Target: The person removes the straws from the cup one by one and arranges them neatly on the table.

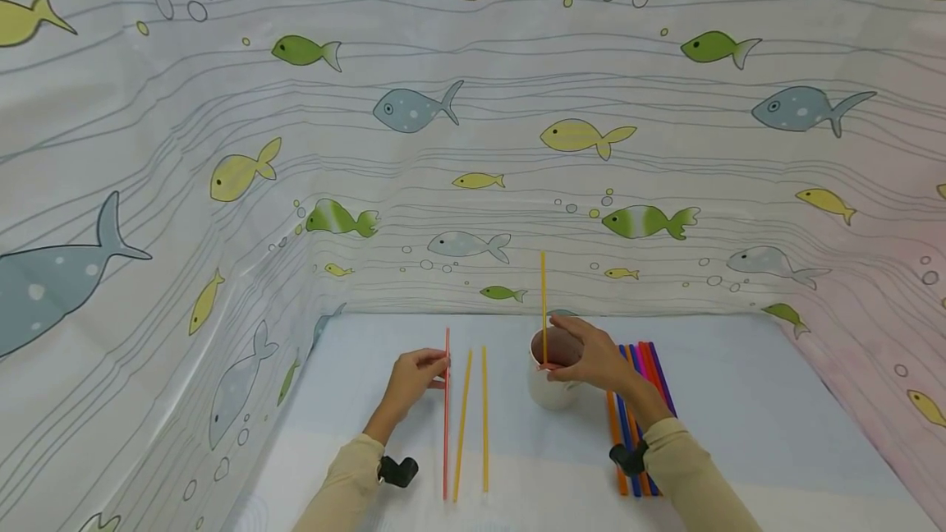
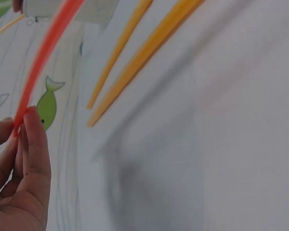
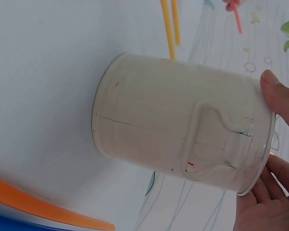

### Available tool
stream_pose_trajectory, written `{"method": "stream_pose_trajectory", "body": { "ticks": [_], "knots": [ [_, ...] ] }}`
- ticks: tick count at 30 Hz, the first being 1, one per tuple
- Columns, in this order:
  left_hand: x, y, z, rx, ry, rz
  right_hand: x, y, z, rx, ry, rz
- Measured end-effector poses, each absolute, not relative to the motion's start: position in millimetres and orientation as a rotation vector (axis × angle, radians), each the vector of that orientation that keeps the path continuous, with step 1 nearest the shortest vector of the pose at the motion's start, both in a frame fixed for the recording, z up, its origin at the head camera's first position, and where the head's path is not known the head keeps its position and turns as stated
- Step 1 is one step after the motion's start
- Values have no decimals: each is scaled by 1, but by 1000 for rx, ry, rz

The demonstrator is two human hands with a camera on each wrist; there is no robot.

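Observation:
My left hand (image 1: 417,372) pinches a long red straw (image 1: 447,425) near its far end, between thumb and fingertips. To its right two yellow straws, one slightly slanted (image 1: 462,425) and one straighter (image 1: 484,417), lie on the table. A whitish mug (image 1: 550,388) stands beyond them, its handle (image 3: 212,139) showing in the right wrist view. My right hand (image 1: 599,355) spans the mug's rim, thumb on the near side and fingers on the far side, and grips it. Another yellow straw (image 1: 544,294) stands upright in the mug; its lower end is hidden.
Several orange, blue, pink, red and purple straws (image 1: 646,355) lie side by side right of the mug, partly under my right forearm. A fish-patterned curtain (image 1: 414,195) rises behind the white table (image 1: 739,417) and along its sides.

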State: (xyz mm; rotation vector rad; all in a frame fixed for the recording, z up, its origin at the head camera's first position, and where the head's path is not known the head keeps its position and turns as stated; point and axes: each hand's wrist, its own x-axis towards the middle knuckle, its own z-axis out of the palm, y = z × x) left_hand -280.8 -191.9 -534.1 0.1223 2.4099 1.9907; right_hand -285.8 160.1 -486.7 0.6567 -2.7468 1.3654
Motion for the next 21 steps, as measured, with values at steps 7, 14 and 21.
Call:
{"method": "stream_pose_trajectory", "body": {
  "ticks": [7,14,21],
  "knots": [
    [-282,-194,-544,76,2377,1946,-287,159,-488,668,-2740,1337],
    [-283,-193,-550,52,2391,1893,-288,160,-489,659,-2754,1310],
    [-284,-190,-555,47,2389,1897,-288,161,-490,651,-2758,1318]
  ]
}}
